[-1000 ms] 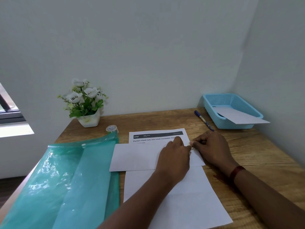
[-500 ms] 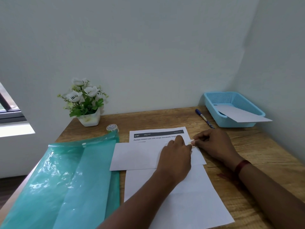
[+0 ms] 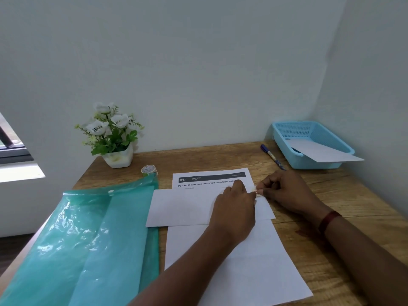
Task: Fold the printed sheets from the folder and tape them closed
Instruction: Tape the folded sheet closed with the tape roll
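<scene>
A folded white sheet lies across the printed sheet on the wooden desk. My left hand rests on the folded sheet's right part, its fingers reaching toward the upper right corner. My right hand pinches a small strip of tape at that corner, fingertips meeting those of the left hand. Another white sheet lies nearer to me, under my left forearm. The green plastic folder lies open at the left. A tape roll stands behind the folder.
A blue basket with a folded sheet sticking out stands at the back right corner. A blue pen lies beside it. A white potted flower stands at the back left against the wall.
Both hands stay at the folded sheet's upper right corner, with only slight finger movement around the tape strip. The view has shifted a little.
</scene>
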`<state>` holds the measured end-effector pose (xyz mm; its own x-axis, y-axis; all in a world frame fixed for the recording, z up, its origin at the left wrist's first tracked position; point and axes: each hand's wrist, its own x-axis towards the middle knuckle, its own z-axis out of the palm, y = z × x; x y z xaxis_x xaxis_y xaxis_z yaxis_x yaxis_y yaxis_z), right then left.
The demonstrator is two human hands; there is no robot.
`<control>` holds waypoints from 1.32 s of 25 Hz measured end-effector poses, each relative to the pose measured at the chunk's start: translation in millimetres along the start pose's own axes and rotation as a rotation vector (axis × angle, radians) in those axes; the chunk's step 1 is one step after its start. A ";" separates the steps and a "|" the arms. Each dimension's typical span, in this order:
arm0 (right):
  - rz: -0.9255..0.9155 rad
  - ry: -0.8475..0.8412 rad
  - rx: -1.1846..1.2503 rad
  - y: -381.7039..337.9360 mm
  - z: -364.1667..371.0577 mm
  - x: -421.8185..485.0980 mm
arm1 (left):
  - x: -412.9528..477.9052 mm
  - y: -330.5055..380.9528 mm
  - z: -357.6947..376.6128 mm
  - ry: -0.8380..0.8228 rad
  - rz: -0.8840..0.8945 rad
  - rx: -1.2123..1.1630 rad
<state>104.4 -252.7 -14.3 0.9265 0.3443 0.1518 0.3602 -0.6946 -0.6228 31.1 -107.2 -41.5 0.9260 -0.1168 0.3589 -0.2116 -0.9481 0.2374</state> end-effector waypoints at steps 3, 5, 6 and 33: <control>-0.010 -0.028 -0.016 -0.9 -2.8 -0.5 | 0.3 -0.3 -0.2 -0.014 0.005 0.003; -0.011 -0.048 -0.010 -0.9 -5.3 -0.6 | 0.4 -0.4 -0.8 -0.015 0.000 -0.002; -0.011 -0.060 -0.008 -0.7 -6.7 -0.6 | 0.3 -0.1 -1.5 -0.013 -0.004 -0.008; -0.257 -0.182 -0.388 6.2 -3.0 -25.5 | -0.4 -3.7 -7.4 -0.017 -0.104 -0.199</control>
<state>83.4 -267.7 -19.8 0.7806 0.6162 0.1051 0.6207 -0.7444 -0.2460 29.2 -101.4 -35.9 0.9508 -0.0279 0.3085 -0.1707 -0.8782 0.4468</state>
